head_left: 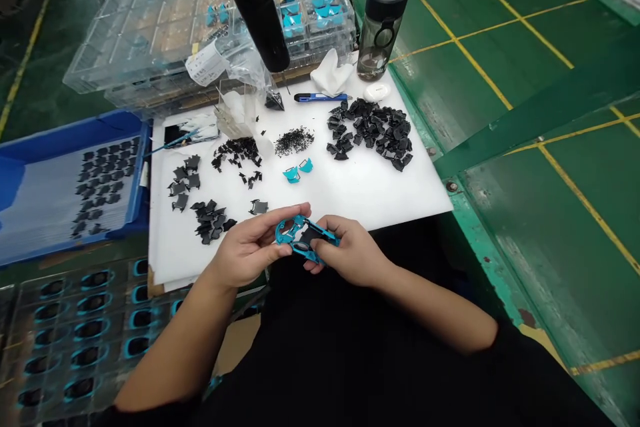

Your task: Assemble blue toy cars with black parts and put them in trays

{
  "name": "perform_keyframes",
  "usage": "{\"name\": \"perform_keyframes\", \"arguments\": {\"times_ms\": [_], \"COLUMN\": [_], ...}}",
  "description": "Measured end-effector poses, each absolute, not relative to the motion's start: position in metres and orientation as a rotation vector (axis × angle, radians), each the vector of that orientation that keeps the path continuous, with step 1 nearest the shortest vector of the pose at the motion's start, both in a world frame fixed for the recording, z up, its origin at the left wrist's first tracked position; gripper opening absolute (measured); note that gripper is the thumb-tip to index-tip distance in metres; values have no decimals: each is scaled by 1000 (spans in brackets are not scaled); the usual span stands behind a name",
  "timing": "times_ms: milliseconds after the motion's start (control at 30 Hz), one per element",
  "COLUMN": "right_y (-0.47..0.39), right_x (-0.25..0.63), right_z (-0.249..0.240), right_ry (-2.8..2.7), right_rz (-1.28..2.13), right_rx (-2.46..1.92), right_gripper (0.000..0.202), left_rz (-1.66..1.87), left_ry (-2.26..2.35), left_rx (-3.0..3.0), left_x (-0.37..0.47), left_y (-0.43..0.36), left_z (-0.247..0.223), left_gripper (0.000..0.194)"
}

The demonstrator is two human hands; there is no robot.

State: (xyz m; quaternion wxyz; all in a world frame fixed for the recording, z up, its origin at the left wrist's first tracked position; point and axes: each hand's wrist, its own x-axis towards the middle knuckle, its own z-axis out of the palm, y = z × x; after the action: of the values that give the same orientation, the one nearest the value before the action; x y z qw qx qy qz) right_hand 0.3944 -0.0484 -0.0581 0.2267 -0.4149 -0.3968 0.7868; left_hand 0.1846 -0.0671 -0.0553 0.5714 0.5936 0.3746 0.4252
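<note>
Between both hands, just off the near edge of the white work board (320,197), is a turquoise plastic frame (286,232) with a black part set in its middle. My left hand (253,247) is closed on its left end, thumb below and fingers along the far side. With the thumb pressed on the black part, my right hand (347,247) grips the right end; some of its fingers are hidden underneath. Beyond the hands lie two small turquoise pieces (291,175). A single dark grey plate (259,207) lies near my left fingers.
Black part heaps (385,130) and tiny black pieces (295,141) cover parts of the board. A blue utility knife (320,97), a dark bottle (383,30) and clear trays (150,33) stand at the back. Left are a blue bin (137,180) and trays of turquoise-black parts (90,327).
</note>
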Motion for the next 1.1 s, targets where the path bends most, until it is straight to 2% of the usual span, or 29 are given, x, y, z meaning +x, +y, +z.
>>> {"name": "perform_keyframes", "arguments": {"times_ms": [167,767,867,967,1033,1100], "right_y": [-44,-43,-40,-35,-32,-29], "right_x": [397,367,363,362,362,362], "right_z": [-59,-55,-63,-69,-70,-70], "right_ry": [-924,-1045,-1001,-1004,-1157,-1339], "right_rz": [2286,2171,2264,2337,2270,2162], "right_rx": [-1020,-1126,-993,-861,-849,-898], "right_gripper": [14,18,26,44,51,49], "left_rz": [1026,1022,1023,1040,1027,993], "left_ry": [885,881,897,1004,1152,1312], "left_rx": [1384,1483,1449,1388,1386,1446], "left_x": [189,157,148,147,153,161], "left_y": [-58,-53,-50,-47,-43,-39], "left_z": [-53,-61,-62,-58,-54,-50], "left_gripper": [54,56,55,48,43,40]}}
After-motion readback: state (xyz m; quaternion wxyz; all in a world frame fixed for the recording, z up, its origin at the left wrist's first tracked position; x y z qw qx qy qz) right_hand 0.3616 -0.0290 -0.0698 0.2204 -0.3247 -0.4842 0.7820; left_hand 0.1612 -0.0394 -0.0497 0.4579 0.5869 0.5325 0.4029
